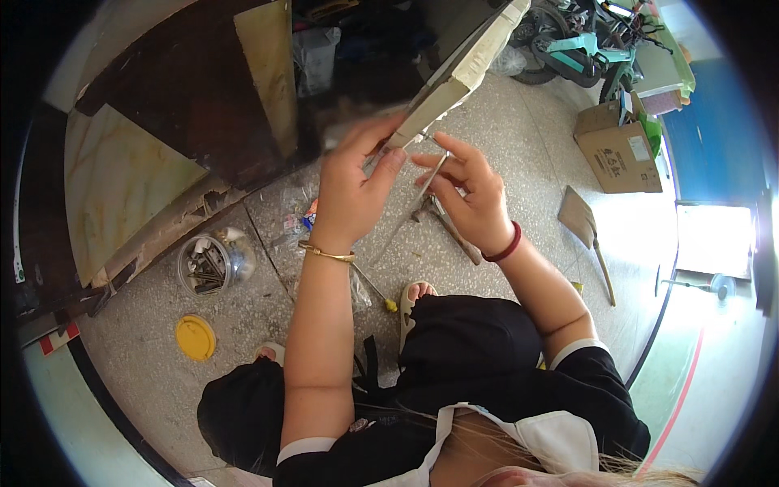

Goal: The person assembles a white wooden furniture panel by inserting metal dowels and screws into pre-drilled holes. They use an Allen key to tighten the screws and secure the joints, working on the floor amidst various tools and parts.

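Observation:
My left hand grips the end of a pale, rough-edged door panel, the thumb on the near edge and the fingers behind it, partly hidden. Opposite it, my right hand pinches a thin L-shaped metal rod. The short end of this rod meets the panel's edge, and its long arm slants down to the left, blurred toward its tip. Below my hands a hammer lies on the floor. Near my foot rests a screwdriver with a yellow handle.
A dark cabinet with marbled panels fills the upper left. A clear jar of metal hardware and a yellow lid are on the speckled floor. A cardboard box, a dustpan-like shovel and a turquoise bike stand at right.

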`<state>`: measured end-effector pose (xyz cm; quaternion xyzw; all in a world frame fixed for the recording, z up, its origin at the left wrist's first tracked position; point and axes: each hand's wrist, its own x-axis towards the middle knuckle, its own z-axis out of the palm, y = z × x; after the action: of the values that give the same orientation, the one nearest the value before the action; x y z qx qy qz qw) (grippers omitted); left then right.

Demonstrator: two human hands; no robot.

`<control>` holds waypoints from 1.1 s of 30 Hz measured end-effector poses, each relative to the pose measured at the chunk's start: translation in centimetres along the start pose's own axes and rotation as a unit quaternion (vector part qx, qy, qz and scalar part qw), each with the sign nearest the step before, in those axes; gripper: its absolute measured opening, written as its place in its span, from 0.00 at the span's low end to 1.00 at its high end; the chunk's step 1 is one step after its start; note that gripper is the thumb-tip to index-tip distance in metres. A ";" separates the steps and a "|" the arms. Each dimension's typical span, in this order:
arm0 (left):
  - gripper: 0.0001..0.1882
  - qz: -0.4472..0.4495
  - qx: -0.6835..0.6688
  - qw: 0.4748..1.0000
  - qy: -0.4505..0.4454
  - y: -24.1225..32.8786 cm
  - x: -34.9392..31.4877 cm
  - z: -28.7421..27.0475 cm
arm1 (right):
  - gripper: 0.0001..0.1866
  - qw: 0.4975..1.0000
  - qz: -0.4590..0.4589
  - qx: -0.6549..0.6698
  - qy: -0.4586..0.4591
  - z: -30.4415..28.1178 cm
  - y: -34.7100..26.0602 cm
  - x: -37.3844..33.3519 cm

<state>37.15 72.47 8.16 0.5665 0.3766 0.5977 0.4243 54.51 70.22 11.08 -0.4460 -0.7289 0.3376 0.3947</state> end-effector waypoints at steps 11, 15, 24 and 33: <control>0.17 0.008 0.017 1.000 0.011 0.0 0.0 0.0 | 0.19 0.913 0.252 0.316 0.059 -0.2 0.0 3.1; 0.16 0.011 0.017 1.000 0.023 0.1 0.0 0.4 | 0.17 0.793 0.312 0.521 -0.045 -1.6 1.1 3.3; 0.15 0.006 0.031 0.999 0.041 -0.4 -0.3 0.8 | 0.24 0.957 -0.082 -0.223 0.168 -1.1 0.8 3.1; 0.15 0.005 0.026 0.999 0.036 -0.3 -0.1 0.8 | 0.15 0.917 -0.225 -0.309 0.111 -1.7 2.4 3.2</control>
<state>37.94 72.43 7.86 0.5576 0.4038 0.6099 0.3925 56.02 74.26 10.73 -0.4044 -0.8297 -0.0544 0.3809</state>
